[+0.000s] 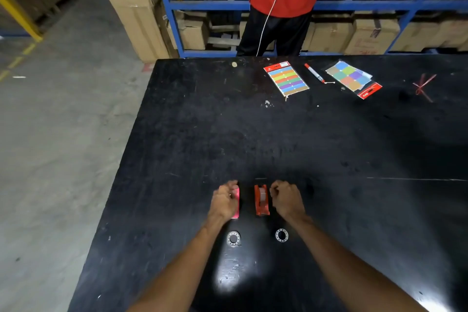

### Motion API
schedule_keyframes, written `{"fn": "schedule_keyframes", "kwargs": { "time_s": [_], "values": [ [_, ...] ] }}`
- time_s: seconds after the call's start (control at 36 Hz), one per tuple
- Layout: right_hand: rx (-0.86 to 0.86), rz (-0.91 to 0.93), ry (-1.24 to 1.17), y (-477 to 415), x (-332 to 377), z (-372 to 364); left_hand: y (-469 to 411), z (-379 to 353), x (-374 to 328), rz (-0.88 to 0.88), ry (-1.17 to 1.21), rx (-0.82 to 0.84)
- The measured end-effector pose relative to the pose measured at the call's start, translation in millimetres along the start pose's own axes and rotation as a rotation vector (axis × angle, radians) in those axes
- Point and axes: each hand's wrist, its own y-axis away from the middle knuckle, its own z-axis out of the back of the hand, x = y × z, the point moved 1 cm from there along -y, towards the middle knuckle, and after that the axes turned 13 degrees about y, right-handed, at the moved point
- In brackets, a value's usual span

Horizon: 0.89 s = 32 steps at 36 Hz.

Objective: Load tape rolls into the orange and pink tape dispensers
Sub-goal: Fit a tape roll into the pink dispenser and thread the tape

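A black table [177,134] carries everything, and both hands work near its close edge. The left hand [224,201] is curled over the pink dispenser [237,204], fingers bent against its left side; whether it truly grips the body or only rests there cannot be told. The right hand [287,200] is loosely fisted just right of the orange dispenser [261,200], close to it, apparently not touching and holding nothing. The orange one stands between the hands and seems to carry a pale roll already, though that is hard to confirm. Nearer than the hands lie two rolls flat on the table: the left roll [233,238] under the left wrist, the right roll [281,235] beside the right forearm.

These look light, small things. The dispensers are stiff plastic and likely to skid on the smooth top, so one hand should steady the body by its sides. Each roll is best pinched by rim and core, keeping fingers off the sticky end
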Motion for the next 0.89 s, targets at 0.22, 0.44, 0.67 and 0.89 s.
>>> {"fn": "schedule_keyframes", "kwargs": {
  "time_s": [0.22, 0.44, 0.67, 0.89],
  "values": [
    [0.110, 0.013, -0.101, 2.7, 58.3, -12.5, -13.1, 53.3, 3.5, 0.055, -0.010, -0.086],
    [0.239, -0.024, 0.133, 18.3, 99.3, -41.9, -7.7, 53.9, 16.5, 0.143, -0.108, 0.090],
    [0.263, -0.128, 0.033, 13.9, 102.3, -60.3, -6.6, 43.6, 28.3, 0.124, -0.034, 0.172],
    [0.151, -0.083, -0.027, 7.8, 105.9, -57.4, -51.5, 47.0, 94.4, 0.113, 0.281, 0.092]
  ]
}}
